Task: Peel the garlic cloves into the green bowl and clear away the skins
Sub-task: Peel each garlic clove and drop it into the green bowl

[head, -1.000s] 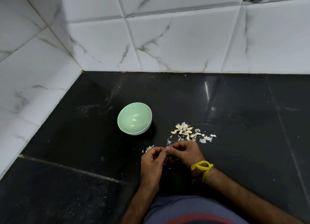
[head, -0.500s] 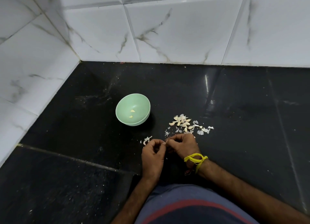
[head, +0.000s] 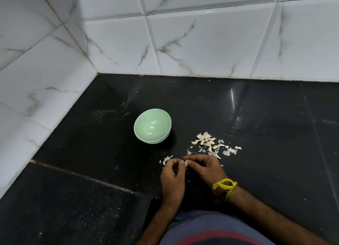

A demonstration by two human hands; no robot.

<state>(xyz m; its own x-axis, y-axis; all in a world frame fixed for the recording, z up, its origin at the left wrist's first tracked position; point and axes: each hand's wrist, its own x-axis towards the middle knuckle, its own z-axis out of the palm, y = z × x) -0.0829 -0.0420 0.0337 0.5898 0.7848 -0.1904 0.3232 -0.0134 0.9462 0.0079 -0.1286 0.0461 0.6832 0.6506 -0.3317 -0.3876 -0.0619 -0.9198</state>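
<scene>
A small green bowl (head: 145,120) stands on the black counter with two peeled garlic cloves (head: 151,130) inside. To its right lies a heap of unpeeled cloves (head: 204,141) mixed with papery white skins (head: 227,151). In front of the heap, my left hand (head: 173,180) and my right hand (head: 205,169) meet fingertip to fingertip and pinch one garlic clove (head: 186,163) between them. A few loose skins (head: 166,159) lie just left of my left fingers. A yellow thread circles my right wrist.
White marbled tile walls (head: 119,46) close the counter at the back and left, forming a corner. The black stone counter (head: 275,127) stretches right of the garlic heap; a seam runs across it at the lower left. My blue and red shirt fills the bottom edge.
Both hands stay together on the clove with only small finger movement. The camera has tilted back up, so the bowl and heap sit lower in view than half a second ago.
</scene>
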